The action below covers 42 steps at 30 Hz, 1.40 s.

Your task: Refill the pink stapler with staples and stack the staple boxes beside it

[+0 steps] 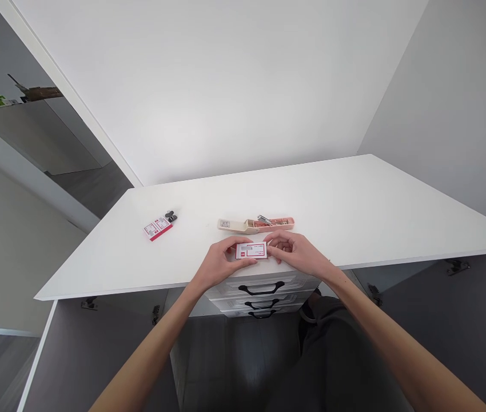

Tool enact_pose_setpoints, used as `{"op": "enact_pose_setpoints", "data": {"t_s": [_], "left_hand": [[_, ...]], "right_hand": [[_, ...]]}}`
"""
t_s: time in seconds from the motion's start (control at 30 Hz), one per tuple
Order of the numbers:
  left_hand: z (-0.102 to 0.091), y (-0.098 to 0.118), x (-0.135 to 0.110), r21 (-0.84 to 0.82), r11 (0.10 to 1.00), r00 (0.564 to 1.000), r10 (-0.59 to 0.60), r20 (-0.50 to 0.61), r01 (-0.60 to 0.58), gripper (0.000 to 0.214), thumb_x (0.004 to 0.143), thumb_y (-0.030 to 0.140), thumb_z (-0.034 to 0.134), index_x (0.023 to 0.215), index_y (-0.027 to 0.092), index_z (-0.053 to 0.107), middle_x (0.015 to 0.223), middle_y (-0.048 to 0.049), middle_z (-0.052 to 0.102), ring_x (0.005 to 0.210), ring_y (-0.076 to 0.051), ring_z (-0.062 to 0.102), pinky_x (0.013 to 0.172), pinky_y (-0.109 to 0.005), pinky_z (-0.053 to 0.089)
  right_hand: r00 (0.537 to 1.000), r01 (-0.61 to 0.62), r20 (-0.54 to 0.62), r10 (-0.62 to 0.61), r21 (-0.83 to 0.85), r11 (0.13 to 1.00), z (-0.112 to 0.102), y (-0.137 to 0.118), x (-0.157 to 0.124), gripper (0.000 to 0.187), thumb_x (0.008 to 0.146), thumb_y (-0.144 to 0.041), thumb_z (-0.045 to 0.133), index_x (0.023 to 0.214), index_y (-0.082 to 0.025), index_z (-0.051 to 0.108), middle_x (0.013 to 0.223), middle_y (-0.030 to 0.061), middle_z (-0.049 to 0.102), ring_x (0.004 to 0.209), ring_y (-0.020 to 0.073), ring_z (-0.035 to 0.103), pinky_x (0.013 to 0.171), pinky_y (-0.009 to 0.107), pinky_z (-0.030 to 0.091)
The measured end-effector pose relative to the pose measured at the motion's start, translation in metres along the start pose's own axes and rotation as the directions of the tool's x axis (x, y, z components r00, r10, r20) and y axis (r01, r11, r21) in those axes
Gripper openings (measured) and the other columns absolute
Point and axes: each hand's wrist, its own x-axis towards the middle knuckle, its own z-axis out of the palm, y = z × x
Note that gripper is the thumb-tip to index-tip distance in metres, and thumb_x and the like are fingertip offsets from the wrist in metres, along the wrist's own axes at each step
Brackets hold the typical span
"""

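Observation:
My left hand (222, 263) grips a small red-and-white box (250, 250) by its left end, thumb along the near edge and fingers behind. At the box's right end is my right hand (297, 252), its fingertips pinched on that end and its other fingers curled. The box is just above the front edge of the white desk (350, 212). Right behind my hands lies an open, narrow pink-and-cream case (234, 225) with small compartments. A silvery metal piece (264, 219) rests in it; the other small contents are too small to name.
On the desk's left part lie red-and-white labelled boxes (158, 228), side by side, with small black items (170, 216) beside them. Below the front edge are drawers with black handles (261, 288). Open cabinet spaces flank them. A white wall (243, 86) rises behind.

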Motion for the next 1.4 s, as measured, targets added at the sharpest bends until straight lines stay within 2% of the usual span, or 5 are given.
{"op": "enact_pose_setpoints", "data": {"t_s": [0.23, 0.43, 0.8, 1.2, 1.4], "left_hand": [[0.004, 0.0, 0.002, 0.013, 1.0, 1.0, 0.022, 0.016, -0.022, 0.046, 0.082, 0.055, 0.083, 0.117, 0.027, 0.075, 0.112, -0.0021, 0.078, 0.089, -0.02, 0.066, 0.073, -0.031, 0.048], [0.004, 0.001, -0.001, 0.041, 0.999, 1.0, -0.002, -0.015, 0.003, 0.046, 0.087, 0.054, 0.077, 0.125, 0.028, 0.072, 0.112, -0.0024, 0.076, 0.087, -0.02, 0.061, 0.076, -0.032, 0.048], [0.003, -0.002, -0.002, -0.063, 0.996, 0.991, -0.073, -0.109, 0.066, 0.037, 0.097, 0.049, 0.063, 0.125, 0.025, 0.069, 0.094, -0.0024, 0.072, 0.087, -0.019, 0.064, 0.081, -0.033, 0.051], [0.005, -0.009, -0.001, -0.05, 0.998, 0.982, -0.051, -0.185, 0.042, 0.036, 0.091, 0.043, 0.07, 0.122, 0.024, 0.071, 0.099, -0.0036, 0.074, 0.087, -0.019, 0.066, 0.08, -0.033, 0.054], [0.006, -0.007, -0.002, -0.057, 0.998, 0.985, -0.028, -0.169, 0.019, 0.034, 0.09, 0.04, 0.071, 0.12, 0.025, 0.072, 0.111, -0.0041, 0.076, 0.098, -0.021, 0.069, 0.09, -0.035, 0.055]], "right_hand": [[1.0, -0.009, 0.001, 0.009, -0.043, 0.999, 0.001, -0.001, 0.001, 0.025, 0.094, -0.045, 0.067, 0.105, -0.024, 0.075, 0.101, 0.0036, 0.078, 0.072, 0.0157, 0.065, 0.069, 0.032, 0.052], [0.995, 0.006, -0.095, -0.01, -0.041, 0.999, 0.004, 0.005, 0.002, 0.02, 0.094, -0.037, 0.062, 0.103, -0.024, 0.075, 0.076, -0.001, 0.072, 0.063, 0.0151, 0.064, 0.07, 0.031, 0.052], [0.976, 0.018, -0.217, -0.007, 0.05, 0.999, 0.005, 0.011, 0.002, 0.038, 0.093, -0.056, 0.063, 0.104, -0.021, 0.073, 0.076, 0.0031, 0.074, 0.054, 0.0157, 0.063, 0.051, 0.03, 0.046], [0.986, 0.07, -0.155, -0.059, 0.064, 0.995, 0.0, 0.001, -0.003, 0.039, 0.098, -0.057, 0.061, 0.12, -0.028, 0.074, 0.131, 0.0083, 0.075, 0.081, 0.0201, 0.074, 0.068, 0.037, 0.062], [0.986, 0.103, -0.135, -0.094, 0.065, 0.992, 0.002, 0.006, -0.002, 0.037, 0.093, -0.053, 0.071, 0.12, -0.027, 0.076, 0.137, 0.0089, 0.072, 0.104, 0.0268, 0.074, 0.067, 0.036, 0.063]]}}
